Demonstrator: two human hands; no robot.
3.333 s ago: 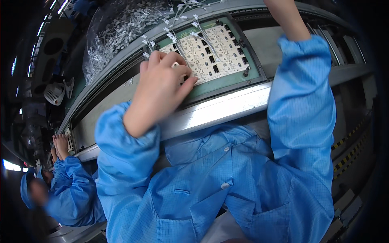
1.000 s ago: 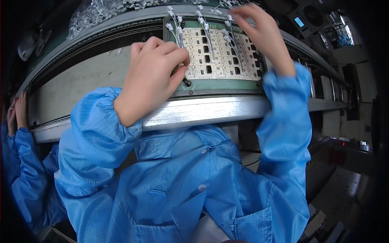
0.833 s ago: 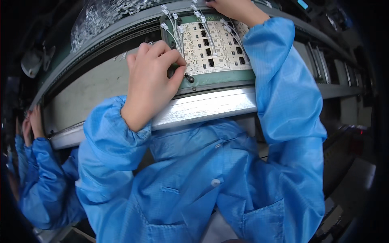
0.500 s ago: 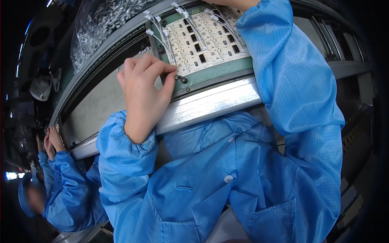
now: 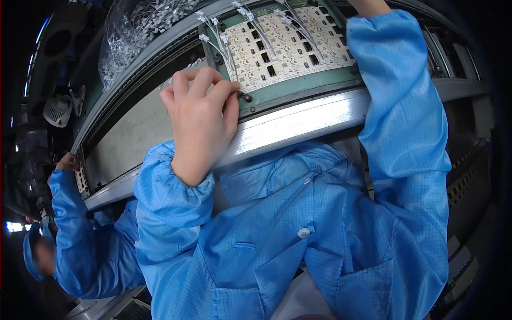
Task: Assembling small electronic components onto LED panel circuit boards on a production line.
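Board: just beyond rail. Left hand: over rail, thumb and forefinger close together; cannot tell whether pinching wire. Right hand: out of view, grip unknown. Probably best: light fingertip touch, wire straight, board undisturbed.

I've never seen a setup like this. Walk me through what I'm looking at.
There is no machine arm here: a person works with two bare hands. The view comes from a wide fisheye camera on their head, looking down, so straight edges bend. In front, a green base carries a panel of pale circuit boards, with thin wires ending in white connectors across it. A clear plastic bag beyond holds many similar pieces. The left hand has its fingertips at the panel's near left corner; whether they pinch anything is unclear. The right hand is out of view. Another person's hand shows at far left.
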